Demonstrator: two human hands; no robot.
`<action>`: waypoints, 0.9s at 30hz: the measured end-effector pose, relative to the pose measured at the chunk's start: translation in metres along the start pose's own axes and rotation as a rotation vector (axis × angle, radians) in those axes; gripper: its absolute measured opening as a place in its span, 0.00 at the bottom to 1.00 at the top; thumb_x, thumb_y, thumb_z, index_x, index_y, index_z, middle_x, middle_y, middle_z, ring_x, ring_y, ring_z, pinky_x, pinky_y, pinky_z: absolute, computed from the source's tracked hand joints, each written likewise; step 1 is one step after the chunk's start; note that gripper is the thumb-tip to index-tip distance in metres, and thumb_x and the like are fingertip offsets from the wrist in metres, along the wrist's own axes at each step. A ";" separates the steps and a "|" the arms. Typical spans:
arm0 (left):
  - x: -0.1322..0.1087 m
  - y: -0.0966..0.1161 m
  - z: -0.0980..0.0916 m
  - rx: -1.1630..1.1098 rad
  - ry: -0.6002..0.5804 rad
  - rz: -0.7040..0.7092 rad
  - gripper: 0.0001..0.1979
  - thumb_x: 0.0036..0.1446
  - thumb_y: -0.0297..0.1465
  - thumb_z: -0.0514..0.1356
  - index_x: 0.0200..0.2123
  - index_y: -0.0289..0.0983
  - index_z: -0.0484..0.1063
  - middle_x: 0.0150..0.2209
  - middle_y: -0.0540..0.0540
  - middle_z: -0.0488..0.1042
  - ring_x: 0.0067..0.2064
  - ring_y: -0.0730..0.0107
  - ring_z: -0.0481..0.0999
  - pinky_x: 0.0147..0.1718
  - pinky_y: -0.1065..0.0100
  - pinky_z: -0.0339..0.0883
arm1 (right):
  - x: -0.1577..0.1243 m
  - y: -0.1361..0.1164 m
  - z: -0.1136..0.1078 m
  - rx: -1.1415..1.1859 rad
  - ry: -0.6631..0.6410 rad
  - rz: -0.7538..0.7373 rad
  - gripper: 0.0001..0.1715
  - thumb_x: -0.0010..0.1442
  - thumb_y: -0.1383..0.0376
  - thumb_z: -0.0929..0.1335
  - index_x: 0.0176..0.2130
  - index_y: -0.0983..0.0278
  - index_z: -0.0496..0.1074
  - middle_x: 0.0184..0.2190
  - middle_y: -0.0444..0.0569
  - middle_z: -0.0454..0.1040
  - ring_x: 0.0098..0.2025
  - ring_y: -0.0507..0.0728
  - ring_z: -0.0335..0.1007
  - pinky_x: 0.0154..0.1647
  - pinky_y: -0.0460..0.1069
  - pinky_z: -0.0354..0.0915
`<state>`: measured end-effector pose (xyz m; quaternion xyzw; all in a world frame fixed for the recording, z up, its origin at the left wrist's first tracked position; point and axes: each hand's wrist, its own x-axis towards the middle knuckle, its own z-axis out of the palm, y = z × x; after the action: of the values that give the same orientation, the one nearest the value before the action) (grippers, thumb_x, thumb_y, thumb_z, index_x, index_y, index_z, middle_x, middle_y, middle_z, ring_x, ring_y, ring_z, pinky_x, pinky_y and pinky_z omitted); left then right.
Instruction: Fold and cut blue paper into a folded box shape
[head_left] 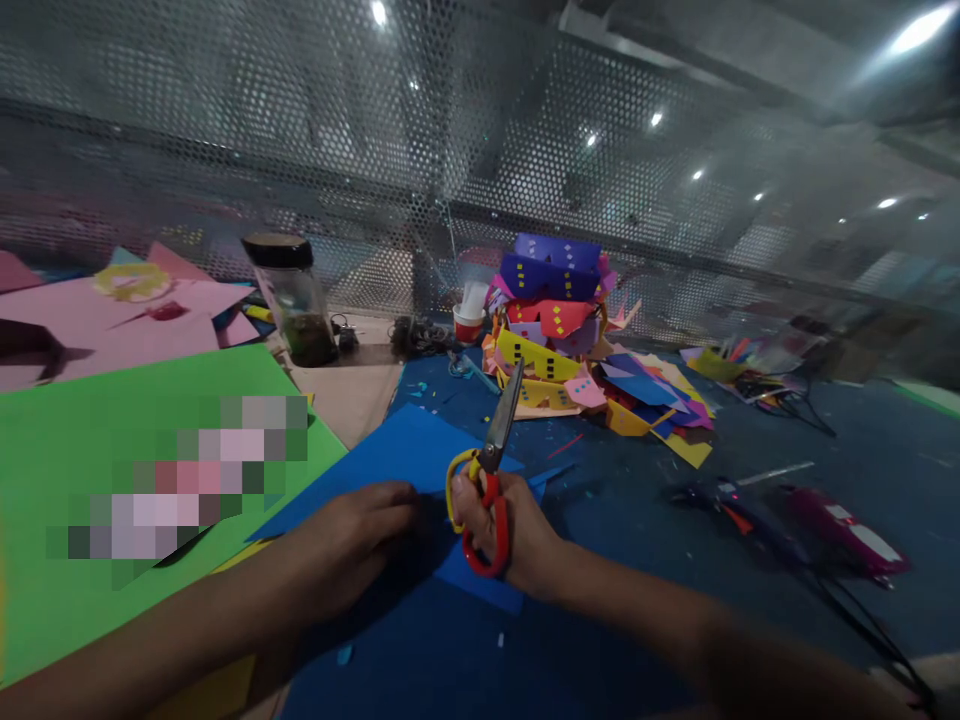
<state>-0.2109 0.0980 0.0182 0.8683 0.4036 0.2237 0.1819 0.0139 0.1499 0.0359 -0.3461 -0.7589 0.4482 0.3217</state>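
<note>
Scissors (491, 470) gripped in right hand (517, 540), fingers closed through red and yellow loops, blades shut and pointed far, up off table. Blue paper sheet (405, 455) laid near centre on blue table (825, 450); sheet pinned flat under left hand (352, 540), palm down, nothing grasped. Green sheet (135, 420) lies at left, pile of cut coloured pieces (570, 340) far centre. Judgement: clean cut best achieved with sheet kept taut, blades opened wide, pressing fingers kept clear of cut line.

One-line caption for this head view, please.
Right hand holds red-and-yellow scissors over blue paper; left hand steadies the sheet.
</note>
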 end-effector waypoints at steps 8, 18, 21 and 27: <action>0.008 0.002 -0.011 0.058 0.038 -0.226 0.03 0.58 0.27 0.62 0.35 0.39 0.70 0.36 0.47 0.73 0.39 0.60 0.71 0.39 0.63 0.62 | 0.003 -0.001 0.009 0.016 -0.095 0.014 0.24 0.73 0.52 0.59 0.29 0.61 0.65 0.24 0.41 0.65 0.25 0.51 0.61 0.28 0.47 0.60; 0.010 -0.003 -0.012 -0.010 0.006 -0.105 0.06 0.64 0.26 0.60 0.35 0.40 0.75 0.36 0.49 0.75 0.40 0.63 0.70 0.42 0.63 0.60 | 0.005 -0.002 0.009 -0.030 -0.059 -0.033 0.20 0.72 0.55 0.60 0.31 0.61 0.66 0.26 0.42 0.67 0.27 0.53 0.63 0.31 0.48 0.63; 0.009 -0.004 -0.011 0.003 0.007 -0.117 0.06 0.64 0.26 0.59 0.35 0.40 0.75 0.35 0.48 0.75 0.40 0.62 0.70 0.41 0.63 0.60 | 0.003 -0.002 0.009 -0.001 -0.073 -0.029 0.14 0.70 0.58 0.62 0.33 0.60 0.65 0.25 0.40 0.65 0.26 0.52 0.63 0.30 0.47 0.62; 0.011 -0.003 -0.013 -0.007 -0.019 -0.144 0.07 0.64 0.28 0.59 0.33 0.40 0.75 0.35 0.49 0.76 0.40 0.62 0.71 0.41 0.62 0.60 | 0.003 -0.002 0.009 0.064 -0.061 -0.023 0.08 0.69 0.60 0.63 0.38 0.60 0.65 0.25 0.39 0.65 0.26 0.52 0.62 0.29 0.47 0.61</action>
<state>-0.2132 0.1100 0.0306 0.8385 0.4626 0.2031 0.2043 0.0045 0.1471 0.0349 -0.3129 -0.7574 0.4789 0.3147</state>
